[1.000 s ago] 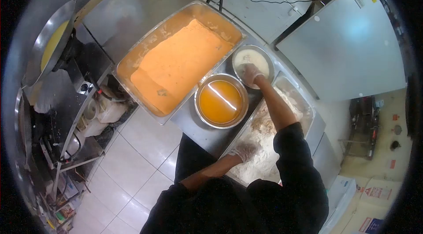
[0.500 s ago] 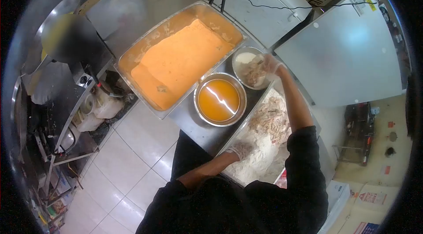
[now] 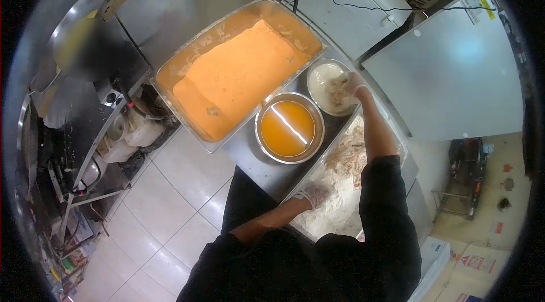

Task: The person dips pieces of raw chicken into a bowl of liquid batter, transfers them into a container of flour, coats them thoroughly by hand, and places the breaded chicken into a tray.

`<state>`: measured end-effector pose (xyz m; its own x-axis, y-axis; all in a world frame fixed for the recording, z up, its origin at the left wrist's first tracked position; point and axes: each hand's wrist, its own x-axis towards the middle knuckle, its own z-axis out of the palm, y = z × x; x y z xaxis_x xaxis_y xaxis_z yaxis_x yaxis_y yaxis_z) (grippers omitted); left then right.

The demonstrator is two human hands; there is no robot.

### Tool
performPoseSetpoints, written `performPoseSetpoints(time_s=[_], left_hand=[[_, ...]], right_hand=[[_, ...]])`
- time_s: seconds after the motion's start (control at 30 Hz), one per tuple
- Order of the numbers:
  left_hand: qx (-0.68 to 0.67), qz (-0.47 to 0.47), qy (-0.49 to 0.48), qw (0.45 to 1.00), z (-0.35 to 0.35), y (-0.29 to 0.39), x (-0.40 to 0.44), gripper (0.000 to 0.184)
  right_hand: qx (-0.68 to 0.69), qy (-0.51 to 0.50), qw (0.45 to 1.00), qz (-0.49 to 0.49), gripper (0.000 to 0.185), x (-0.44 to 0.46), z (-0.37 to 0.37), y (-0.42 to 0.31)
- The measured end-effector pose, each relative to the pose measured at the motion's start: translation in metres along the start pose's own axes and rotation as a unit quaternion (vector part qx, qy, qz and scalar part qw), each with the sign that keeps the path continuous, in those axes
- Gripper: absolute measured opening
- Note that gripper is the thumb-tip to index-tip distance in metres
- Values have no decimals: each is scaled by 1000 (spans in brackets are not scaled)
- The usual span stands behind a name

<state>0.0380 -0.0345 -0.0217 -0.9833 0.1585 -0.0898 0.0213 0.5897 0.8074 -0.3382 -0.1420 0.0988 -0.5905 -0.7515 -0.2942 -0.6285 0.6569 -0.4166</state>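
Note:
My right hand (image 3: pixel 355 84), in a clear glove, reaches into a metal bowl (image 3: pixel 311 90) of milky white liquid at the upper right. Its fingers are at a beige clump of flour-coated pieces (image 3: pixel 340 95) there, whose exact kind I cannot make out. My left hand (image 3: pixel 314 195), gloved too, lies low at the left side of a long tray (image 3: pixel 300 187) of white flour (image 3: pixel 335 211). Its fingertips blend into the flour and are blurred. More beige coated pieces (image 3: pixel 347 153) lie on the flour near the tray's far end.
A larger metal bowl of orange liquid (image 3: pixel 288 128) stands left of the flour tray. Beyond it sits a deep metal pan (image 3: pixel 164 77) of orange powder (image 3: pixel 238 75). Stove equipment (image 3: pixel 108 97) is at the left, a white appliance lid (image 3: pixel 443 75) at the right.
My right hand has shifted slightly within the white-liquid bowl, and more liquid shows beside the clump. My left hand stays at the flour. The whole view has shifted a little.

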Motion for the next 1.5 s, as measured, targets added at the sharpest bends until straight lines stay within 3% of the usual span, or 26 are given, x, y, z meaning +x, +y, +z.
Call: performPoseSetpoints(time_s=[0.07, 0.13, 0.2, 0.27, 0.3, 0.37, 0.43, 0.47, 0.6, 0.7, 0.77, 0.83, 0.9, 0.97, 1.03, 1.1, 1.13, 1.2, 1.3, 1.4, 1.43, 1.5], left_hand=[[21, -10, -37, 999, -25, 13, -2, 32], [77, 62, 15, 995, -42, 23, -6, 18], [89, 54, 8, 995, -34, 22, -4, 19], [102, 46, 2, 994, -32, 21, -6, 20], [25, 32, 33, 999, -37, 22, -10, 22], [-53, 20, 66, 996, -46, 26, -13, 25], [-19, -16, -35, 999, -60, 32, -11, 31], [-19, -13, -36, 999, -62, 32, -9, 31], [15, -31, -71, 997, -46, 21, -3, 35], [71, 37, -36, 996, -41, 15, -5, 35], [93, -13, -109, 990, -63, 29, -5, 35], [111, 19, -73, 991, -60, 28, -9, 34], [32, -53, -61, 996, -78, 45, -14, 32], [95, -2, -45, 994, -54, 22, -10, 34], [157, 52, -28, 986, -49, 18, -7, 36], [200, 9, -110, 974, -56, 24, -2, 29], [206, 16, -107, 972, -59, 28, -1, 29], [88, -61, -54, 993, -60, 32, -2, 30], [84, -61, -52, 993, -47, 19, 3, 30], [177, -4, -53, 983, -44, 14, 1, 29], [174, -4, -58, 983, -49, 17, 2, 29], [171, -44, -86, 981, -59, 27, 2, 28]], right_hand=[[-13, 34, 998, -58, 21, 23, 18, 38], [-15, 36, 998, -41, 20, 17, 18, 30], [-17, 42, 999, -23, 20, 15, 18, 29], [171, 45, 983, 42, 22, 26, 21, 43], [232, 47, 969, 64, 23, 30, 22, 46], [90, 17, 995, -33, 24, 35, 19, 55], [-28, 16, 997, -68, 24, 20, 3, 32], [-99, 25, 992, -70, 23, 6, -9, 9], [-96, 49, 992, -66, 22, -26, -34, -33], [-165, 114, 978, -58, 24, -22, -46, -27], [-210, 133, 968, -29, 34, -23, -54, -18], [-191, 133, 973, -4, 33, -56, -73, -52], [-170, 136, 976, 20, 32, -83, -90, -83], [-192, 123, 974, -6, 29, -99, -99, -96], [-202, 136, 970, -12, 30, -98, -99, -89], [-214, 152, 965, -16, 32, -98, -97, -78], [-218, 164, 962, -23, 33, -98, -95, -75], [-244, 152, 957, -42, 38, -96, -100, -68], [-270, 161, 947, -63, 38, -95, -110, -52], [-187, 174, 967, -12, 32, -150, -136, -91], [-185, 170, 968, -8, 32, -150, -139, -71], [-162, 215, 960, -80, 26, -159, -150, -37]])
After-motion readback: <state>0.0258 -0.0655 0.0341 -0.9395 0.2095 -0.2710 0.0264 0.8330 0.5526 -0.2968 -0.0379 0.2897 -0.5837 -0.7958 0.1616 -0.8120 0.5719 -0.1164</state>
